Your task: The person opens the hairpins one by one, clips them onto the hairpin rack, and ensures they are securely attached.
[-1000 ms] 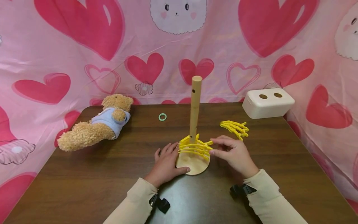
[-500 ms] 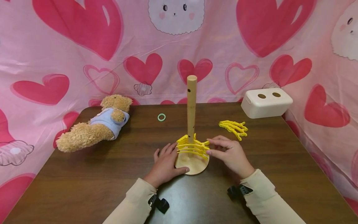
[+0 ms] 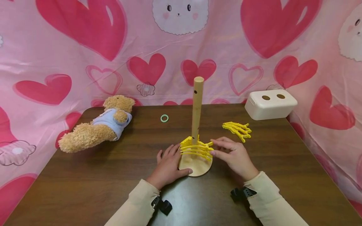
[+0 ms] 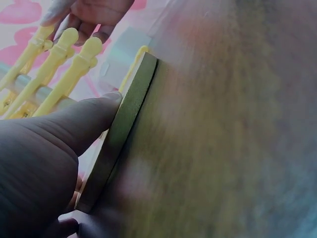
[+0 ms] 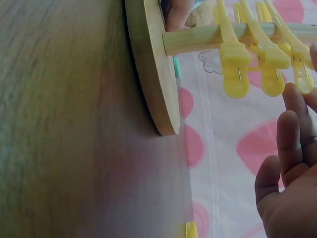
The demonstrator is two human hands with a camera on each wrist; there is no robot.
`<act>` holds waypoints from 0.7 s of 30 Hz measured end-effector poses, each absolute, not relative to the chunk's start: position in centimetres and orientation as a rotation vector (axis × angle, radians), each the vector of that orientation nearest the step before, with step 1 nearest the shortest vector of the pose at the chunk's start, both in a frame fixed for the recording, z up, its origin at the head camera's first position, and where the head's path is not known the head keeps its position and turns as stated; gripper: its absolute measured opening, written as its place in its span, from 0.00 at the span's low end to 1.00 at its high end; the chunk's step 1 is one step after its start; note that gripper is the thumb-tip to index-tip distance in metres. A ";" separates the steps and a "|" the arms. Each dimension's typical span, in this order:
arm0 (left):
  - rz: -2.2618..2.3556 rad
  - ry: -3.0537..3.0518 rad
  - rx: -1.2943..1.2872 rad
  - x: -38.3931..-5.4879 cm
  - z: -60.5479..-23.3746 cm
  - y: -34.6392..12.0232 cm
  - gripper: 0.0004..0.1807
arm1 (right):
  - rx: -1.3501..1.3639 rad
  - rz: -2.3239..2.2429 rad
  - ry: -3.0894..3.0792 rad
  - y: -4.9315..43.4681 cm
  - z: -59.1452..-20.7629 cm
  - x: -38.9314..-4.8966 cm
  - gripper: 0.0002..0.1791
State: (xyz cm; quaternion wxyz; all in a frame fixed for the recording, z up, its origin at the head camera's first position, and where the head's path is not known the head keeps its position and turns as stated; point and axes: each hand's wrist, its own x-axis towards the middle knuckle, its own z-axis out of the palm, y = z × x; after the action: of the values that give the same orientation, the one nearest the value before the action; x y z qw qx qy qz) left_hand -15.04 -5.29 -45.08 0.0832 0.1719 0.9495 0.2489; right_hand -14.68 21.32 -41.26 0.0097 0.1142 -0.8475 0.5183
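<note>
In the head view, a wooden post [image 3: 197, 106] rises from a round wooden base [image 3: 195, 166]. Several curved yellow plastic bars [image 3: 195, 150] with rounded ends are stacked around its lower part. My left hand [image 3: 168, 166] rests on the left side of the base, fingers spread and thumb pressing the front rim; the left wrist view has that thumb [image 4: 84, 121] on the base's edge. On the other side, my right hand [image 3: 236, 157] pinches the top bar's rounded end between thumb and index finger. Its other fingers [image 5: 289, 139] hang near the bar ends in the right wrist view.
More yellow plastic pieces [image 3: 237, 130] lie right of the post. Farther back are a small mint-green ring [image 3: 164, 115] and a white box [image 3: 271, 108] with two round holes. A teddy bear [image 3: 107, 124] lies at the left. Pink heart-print cloth [image 3: 220, 37] hangs behind the table.
The post's top leaned slightly left half a second ago and is back to the right now. My right hand has shifted a little left over the second; my left hand stays on the base.
</note>
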 end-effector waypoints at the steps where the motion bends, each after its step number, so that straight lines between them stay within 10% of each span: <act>1: 0.743 2.836 0.516 -15.0 -45.1 -5.3 0.48 | 0.354 1.614 -2.652 21.4 -41.2 -14.7 0.25; 21: 0.788 2.851 0.499 -14.9 -45.3 -5.4 0.52 | 0.348 1.622 -2.672 21.8 -40.7 -14.7 0.22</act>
State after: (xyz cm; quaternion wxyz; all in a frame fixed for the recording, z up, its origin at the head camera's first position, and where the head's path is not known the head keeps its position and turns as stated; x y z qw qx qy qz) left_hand -14.93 -5.39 -45.28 0.0708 0.1659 0.9481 0.2619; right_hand -14.68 21.77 -40.71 -0.0015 0.1107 -0.8496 0.5157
